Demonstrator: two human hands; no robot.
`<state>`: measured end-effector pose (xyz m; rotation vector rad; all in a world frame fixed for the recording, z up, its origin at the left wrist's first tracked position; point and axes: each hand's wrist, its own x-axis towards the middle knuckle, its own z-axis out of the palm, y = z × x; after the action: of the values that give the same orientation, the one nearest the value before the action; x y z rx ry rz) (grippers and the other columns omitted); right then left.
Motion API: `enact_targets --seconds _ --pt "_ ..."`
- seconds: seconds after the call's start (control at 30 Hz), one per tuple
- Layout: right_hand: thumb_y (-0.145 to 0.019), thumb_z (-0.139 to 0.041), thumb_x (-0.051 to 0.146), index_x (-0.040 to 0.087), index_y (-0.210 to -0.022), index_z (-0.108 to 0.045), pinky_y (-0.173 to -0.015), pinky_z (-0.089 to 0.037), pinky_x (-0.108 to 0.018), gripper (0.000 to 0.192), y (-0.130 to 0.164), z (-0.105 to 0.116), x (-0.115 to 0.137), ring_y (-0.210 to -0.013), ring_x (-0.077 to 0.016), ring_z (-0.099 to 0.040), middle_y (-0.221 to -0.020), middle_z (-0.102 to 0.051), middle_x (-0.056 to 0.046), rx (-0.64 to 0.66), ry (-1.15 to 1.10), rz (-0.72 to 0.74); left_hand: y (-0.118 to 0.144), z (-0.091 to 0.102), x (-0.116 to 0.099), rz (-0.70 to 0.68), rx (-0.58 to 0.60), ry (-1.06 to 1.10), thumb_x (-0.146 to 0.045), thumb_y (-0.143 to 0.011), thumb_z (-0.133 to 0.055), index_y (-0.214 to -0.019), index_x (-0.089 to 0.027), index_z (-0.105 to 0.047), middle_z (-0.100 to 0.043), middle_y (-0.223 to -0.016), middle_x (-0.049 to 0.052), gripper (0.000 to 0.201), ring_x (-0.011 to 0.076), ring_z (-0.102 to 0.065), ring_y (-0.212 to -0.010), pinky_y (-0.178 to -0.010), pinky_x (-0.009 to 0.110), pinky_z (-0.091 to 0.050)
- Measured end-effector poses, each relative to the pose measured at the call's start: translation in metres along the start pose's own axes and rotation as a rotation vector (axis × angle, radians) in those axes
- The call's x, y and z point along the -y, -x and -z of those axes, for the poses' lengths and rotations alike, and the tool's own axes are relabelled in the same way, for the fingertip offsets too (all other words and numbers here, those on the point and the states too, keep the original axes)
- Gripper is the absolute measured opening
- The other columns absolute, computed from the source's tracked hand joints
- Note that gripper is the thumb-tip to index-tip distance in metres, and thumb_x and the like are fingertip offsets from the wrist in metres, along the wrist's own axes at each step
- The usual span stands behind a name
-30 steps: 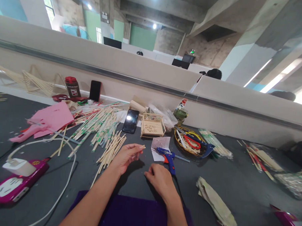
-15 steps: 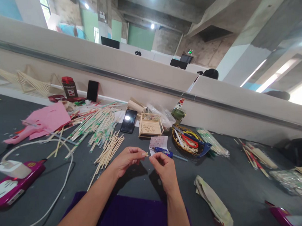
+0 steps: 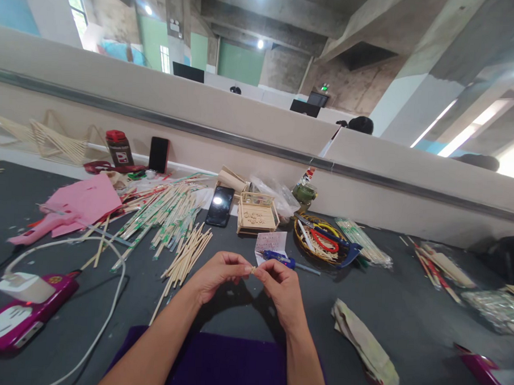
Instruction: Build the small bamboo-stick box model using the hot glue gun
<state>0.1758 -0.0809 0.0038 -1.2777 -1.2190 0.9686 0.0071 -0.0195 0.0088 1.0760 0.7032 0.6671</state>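
Observation:
Between the fingertips of both hands sits a small pale wooden piece; its exact shape is too small to make out. My left hand pinches it from one side with thumb and forefinger. From the other side, the thumb and fingers of my right hand close on it too. Just beyond the hands, a blue-handled tool lies partly over a printed paper slip. Farther back stands a small wooden stick-built box with tiny wooden pieces in it.
Bare chopsticks and wrapped ones lie left, near a pink glue gun and a white cable. A phone lies behind. To the right are a tool basket and a crumpled glove.
My right hand's fingertips have closed the small gap and now meet the wooden piece in my left fingers. The things on the table have stayed put.

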Motion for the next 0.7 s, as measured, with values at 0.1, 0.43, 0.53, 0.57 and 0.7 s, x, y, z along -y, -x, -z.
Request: enact_targets --seconds 0.1,0.43,0.53,0.57,0.7 --pt "-0.076 -0.072 0.045 0.017 -0.072 -0.065 -0.045 -0.027 -0.021 0.029 0.0001 -0.0004 0.0015 -0.05 -0.008 -0.037 -0.06 -0.054 0.003 -0.004 -0.005 0.001 -0.0002 0.0006 0.0009 -0.002 -0.004 -0.014 -0.035 -0.068 -0.08 -0.075 -0.014 -0.074 -0.064 -0.069 0.001 0.023 0.0076 -0.048 -0.058 -0.059 0.022 -0.034" --pt "-0.077 -0.071 0.046 0.016 -0.076 -0.068 -0.043 -0.026 -0.021 0.029 0.0015 0.0002 0.0037 -0.048 -0.0068 -0.034 -0.06 -0.052 0.003 -0.006 -0.055 -0.047 -0.0006 0.0019 0.0017 -0.022 -0.002 0.003 -0.036 -0.068 -0.08 -0.074 -0.014 -0.073 -0.063 -0.066 0.002 0.024 0.0089 -0.049 -0.06 -0.059 0.023 -0.035" --pt "-0.078 -0.069 0.046 0.016 -0.078 -0.068 -0.044 -0.028 -0.021 0.03 0.0018 -0.0003 0.0039 -0.049 -0.0069 -0.037 -0.064 -0.055 0.002 -0.011 -0.037 -0.023 -0.0009 0.0015 0.0012 -0.022 -0.005 0.007 -0.036 -0.067 -0.08 -0.073 -0.014 -0.073 -0.063 -0.066 0.002 0.024 0.0093 -0.049 -0.06 -0.059 0.023 -0.035" --pt "-0.078 -0.069 0.046 0.017 -0.078 -0.069 -0.044 -0.029 -0.021 0.029 0.0017 -0.0004 0.0039 -0.049 -0.0071 -0.038 -0.065 -0.057 0.001 -0.012 -0.033 -0.012 -0.0011 0.0014 0.0012 -0.02 -0.007 0.005 -0.036 -0.067 -0.08 -0.073 -0.014 -0.073 -0.062 -0.066 0.002 0.024 0.0093 -0.049 -0.06 -0.059 0.023 -0.035" --pt "-0.078 -0.068 0.046 0.017 -0.08 -0.069 -0.045 -0.031 -0.021 0.028 0.0018 -0.0003 0.0033 -0.052 -0.0091 -0.042 -0.065 -0.058 0.0 -0.017 0.003 0.013 -0.0014 0.001 0.0014 -0.02 -0.006 0.0 -0.037 -0.067 -0.08 -0.073 -0.014 -0.073 -0.063 -0.066 0.002 0.025 0.0093 -0.049 -0.059 -0.059 0.023 -0.035"
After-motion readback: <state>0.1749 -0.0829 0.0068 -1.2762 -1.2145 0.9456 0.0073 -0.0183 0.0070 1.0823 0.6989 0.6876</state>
